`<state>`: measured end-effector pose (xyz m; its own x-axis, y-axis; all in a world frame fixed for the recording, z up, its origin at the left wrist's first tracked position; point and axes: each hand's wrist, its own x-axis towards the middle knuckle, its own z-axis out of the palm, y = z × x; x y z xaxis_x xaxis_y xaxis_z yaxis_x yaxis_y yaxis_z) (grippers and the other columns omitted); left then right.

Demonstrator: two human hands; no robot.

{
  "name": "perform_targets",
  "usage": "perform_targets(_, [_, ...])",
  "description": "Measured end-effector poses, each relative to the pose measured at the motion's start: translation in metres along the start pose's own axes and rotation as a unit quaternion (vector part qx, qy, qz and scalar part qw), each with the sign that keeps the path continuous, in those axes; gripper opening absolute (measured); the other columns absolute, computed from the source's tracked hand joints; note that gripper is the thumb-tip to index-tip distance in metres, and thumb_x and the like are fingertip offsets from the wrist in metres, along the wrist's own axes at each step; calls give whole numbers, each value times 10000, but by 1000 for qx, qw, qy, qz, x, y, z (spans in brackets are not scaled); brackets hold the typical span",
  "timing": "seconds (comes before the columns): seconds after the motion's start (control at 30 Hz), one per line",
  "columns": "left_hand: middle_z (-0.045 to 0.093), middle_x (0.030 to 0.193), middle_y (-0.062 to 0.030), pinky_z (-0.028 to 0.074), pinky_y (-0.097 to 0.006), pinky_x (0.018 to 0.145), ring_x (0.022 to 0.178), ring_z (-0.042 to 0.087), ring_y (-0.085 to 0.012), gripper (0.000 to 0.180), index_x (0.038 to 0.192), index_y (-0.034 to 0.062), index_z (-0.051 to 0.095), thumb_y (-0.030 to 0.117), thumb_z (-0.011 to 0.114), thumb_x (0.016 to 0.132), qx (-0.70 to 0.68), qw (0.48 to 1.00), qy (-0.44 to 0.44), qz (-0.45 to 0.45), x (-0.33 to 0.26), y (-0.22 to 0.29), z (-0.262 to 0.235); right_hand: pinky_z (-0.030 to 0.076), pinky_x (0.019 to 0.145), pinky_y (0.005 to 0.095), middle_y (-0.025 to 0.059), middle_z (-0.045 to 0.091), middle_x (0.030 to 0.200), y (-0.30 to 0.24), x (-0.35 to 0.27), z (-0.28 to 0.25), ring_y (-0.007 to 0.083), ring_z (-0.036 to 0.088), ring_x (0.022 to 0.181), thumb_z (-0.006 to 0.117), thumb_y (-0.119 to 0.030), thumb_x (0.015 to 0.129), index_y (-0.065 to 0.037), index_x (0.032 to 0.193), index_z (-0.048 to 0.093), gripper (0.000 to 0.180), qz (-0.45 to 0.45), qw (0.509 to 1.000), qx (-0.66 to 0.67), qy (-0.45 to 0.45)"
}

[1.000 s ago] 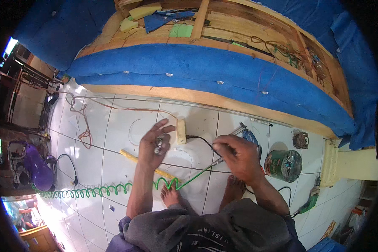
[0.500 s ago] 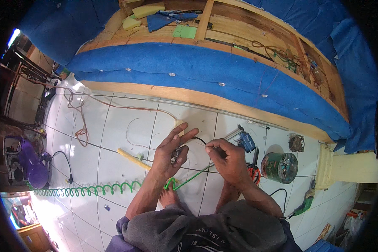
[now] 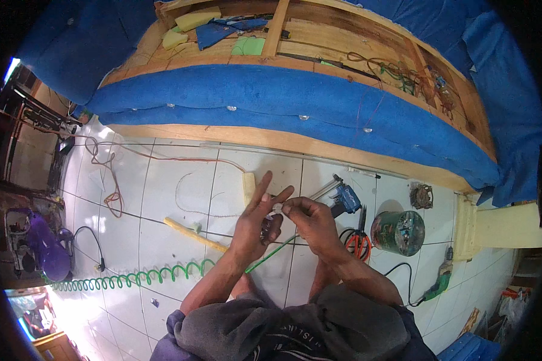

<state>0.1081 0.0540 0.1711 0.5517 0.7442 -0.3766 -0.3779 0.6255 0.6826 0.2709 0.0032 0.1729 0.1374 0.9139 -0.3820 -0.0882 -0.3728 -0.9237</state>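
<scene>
Seated on a white tiled floor (image 3: 162,198), a person is working a small fastening piece between both hands, just above their own bare feet. The left hand (image 3: 256,219) is curling its lower fingers around a small dark round part, too small to identify, while its index and middle fingers are sticking out straight; the right hand (image 3: 310,219) is pinching closed at the fingertips, meeting the left hand as if feeding a thread or thin wire into that part. A green coiled hose (image 3: 138,277) is trailing away below and to the left of the hands. Judging by the pose, the threading step is under way, and the next move is likely calling for a steady pull while the left hand is keeping the part from turning. Just right of the hands are lying red-handled scissors (image 3: 358,240), a blue stapler tool (image 3: 343,197) and a green tin (image 3: 397,231). Beyond the hands, a wooden sofa frame (image 3: 295,60) in blue fabric (image 3: 271,93) is lying tipped over.
</scene>
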Motion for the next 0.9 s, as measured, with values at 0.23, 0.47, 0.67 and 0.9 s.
perform_targets(0.23, [763, 909, -120, 460, -269, 541, 579, 540, -96, 459, 1487, 226, 497, 296, 551, 1036, 712, 699, 57, 29, 2, 0, -90, 450, 693, 226, -29, 655, 846, 1, 0, -16, 55, 551, 752, 684, -247, 979, -37, 1024, 721, 218, 0, 997, 54, 53])
perform_targets(0.47, [653, 721, -29, 408, -274, 521, 547, 478, -84, 395, 1121, 7, 684, 377, 578, 1036, 355, 932, 65, -29, -6, 3, -52, 454, 549, 247, 27, 686, 837, 5, 0, -4, 101, 592, 628, 695, -159, 961, -31, 1027, 698, 144, -174, 969, -147, 91])
perform_targets(0.67, [647, 802, -2, 279, -207, 450, 525, 377, -30, 327, 1061, 51, 659, 374, 637, 1014, 84, 995, 33, -31, -2, 1, -12, 573, 631, 360, 126, 721, 926, -1, -5, 4, 252, 728, 736, 704, -84, 931, -40, 1068, 664, 149, -316, 919, -231, 39])
perform_targets(0.9, [631, 827, 5, 265, -213, 450, 539, 379, -25, 257, 1028, 63, 638, 319, 626, 1022, 91, 995, -6, -49, 2, -7, -22, 562, 654, 391, 137, 706, 910, 4, -3, 2, 294, 717, 760, 689, -117, 935, -45, 1059, 659, 146, -275, 925, -263, 4])
